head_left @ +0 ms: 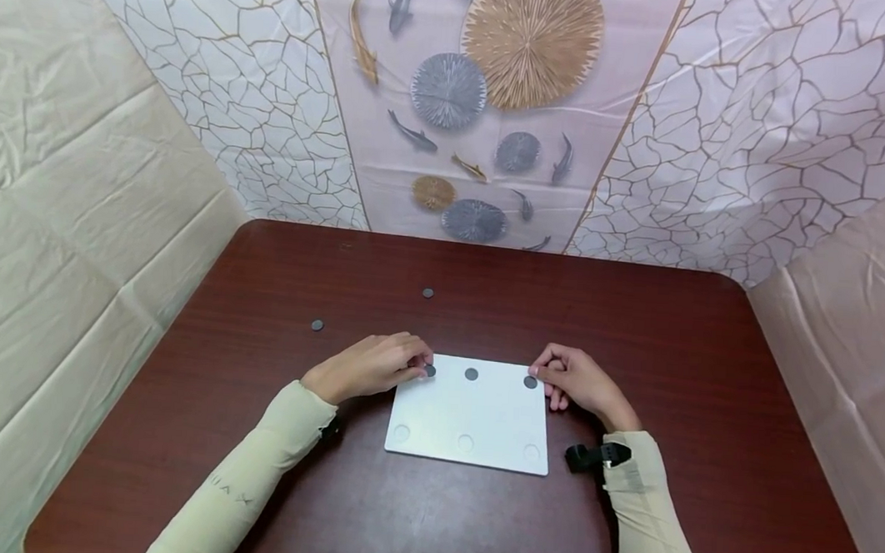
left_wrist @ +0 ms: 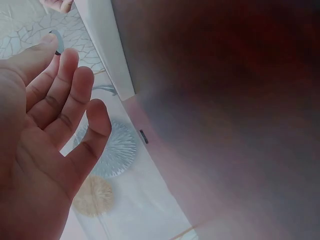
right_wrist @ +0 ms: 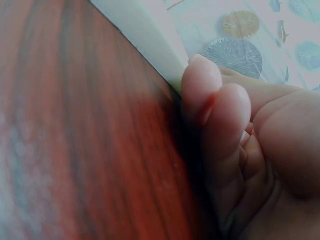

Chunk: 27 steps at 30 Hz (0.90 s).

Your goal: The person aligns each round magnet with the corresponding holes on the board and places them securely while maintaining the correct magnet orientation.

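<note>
A white rectangular board [head_left: 473,412] with round recesses lies on the table. Between thumb and fingertips, my left hand [head_left: 374,365] pinches a small dark grey disc [head_left: 430,371] over the board's far left corner; the left wrist view shows that disc [left_wrist: 59,43] held on edge. My right hand [head_left: 576,379] grips the board's far right corner, its curled fingers [right_wrist: 225,120] against the board's side in the right wrist view. Beside its fingertips a second disc [head_left: 530,382] sits on the board. Another disc [head_left: 471,374] sits midway along the far edge.
Two loose discs lie on the brown table [head_left: 635,320] beyond the board, one farther back [head_left: 428,293] and one to the left [head_left: 317,325]. Three recesses along the board's near edge hold no disc. Patterned cloth [head_left: 448,168] hangs behind the table.
</note>
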Each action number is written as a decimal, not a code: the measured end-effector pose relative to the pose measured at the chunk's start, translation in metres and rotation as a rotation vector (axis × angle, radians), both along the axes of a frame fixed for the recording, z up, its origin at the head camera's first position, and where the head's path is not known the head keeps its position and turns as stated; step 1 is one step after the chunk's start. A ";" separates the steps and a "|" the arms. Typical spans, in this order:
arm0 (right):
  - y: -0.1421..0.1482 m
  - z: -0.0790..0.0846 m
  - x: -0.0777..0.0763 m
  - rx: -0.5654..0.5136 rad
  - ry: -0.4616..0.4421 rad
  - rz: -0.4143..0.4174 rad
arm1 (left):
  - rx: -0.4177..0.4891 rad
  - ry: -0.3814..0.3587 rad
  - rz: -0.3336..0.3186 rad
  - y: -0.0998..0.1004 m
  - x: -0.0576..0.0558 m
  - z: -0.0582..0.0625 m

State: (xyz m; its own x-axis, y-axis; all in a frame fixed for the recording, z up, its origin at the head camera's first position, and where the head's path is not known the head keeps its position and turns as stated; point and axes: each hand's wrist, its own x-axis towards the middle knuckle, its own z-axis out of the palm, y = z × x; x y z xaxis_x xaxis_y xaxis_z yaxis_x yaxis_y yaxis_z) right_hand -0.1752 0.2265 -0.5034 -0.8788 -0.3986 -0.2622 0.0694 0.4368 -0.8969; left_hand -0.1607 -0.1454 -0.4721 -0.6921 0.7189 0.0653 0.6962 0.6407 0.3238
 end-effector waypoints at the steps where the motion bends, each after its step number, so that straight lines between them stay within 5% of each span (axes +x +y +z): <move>1: 0.000 0.000 0.000 0.001 0.000 0.000 | 0.005 -0.009 0.004 -0.002 0.002 0.000; 15: 0.001 0.001 0.000 0.003 0.002 -0.002 | 0.060 -0.060 0.011 -0.019 0.025 -0.002; 27: 0.000 -0.001 -0.001 0.002 0.006 0.005 | 0.015 -0.205 0.009 -0.028 0.043 0.000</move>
State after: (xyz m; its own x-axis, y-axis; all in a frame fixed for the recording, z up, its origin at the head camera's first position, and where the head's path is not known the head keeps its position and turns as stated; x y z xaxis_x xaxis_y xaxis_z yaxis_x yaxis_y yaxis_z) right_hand -0.1762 0.2267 -0.5042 -0.8783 -0.4026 -0.2578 0.0619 0.4390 -0.8964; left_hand -0.1179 -0.1732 -0.4726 -0.6985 0.7125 -0.0669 0.6090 0.6410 0.4671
